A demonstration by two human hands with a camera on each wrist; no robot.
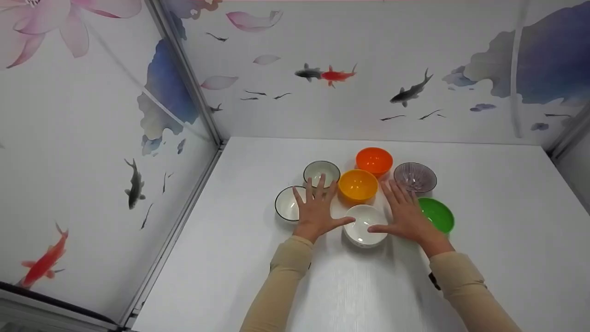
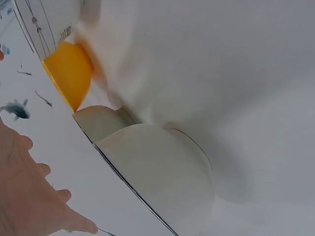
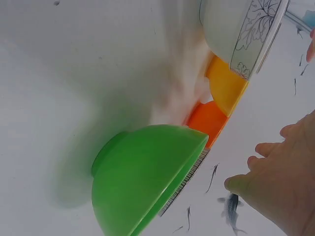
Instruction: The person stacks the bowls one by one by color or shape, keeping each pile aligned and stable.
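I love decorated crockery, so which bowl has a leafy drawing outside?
The white bowl lowest in the head view, in front of the yellow bowl; its outside shows leafy outlines that no other bowl visibly has.

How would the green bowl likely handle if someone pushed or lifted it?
The green bowl will probably hold its shape, since its wall stands evenly curved. Pushed at the rim, it may tip, as its foot is narrower than its mouth. Its smooth side could feel slippery.
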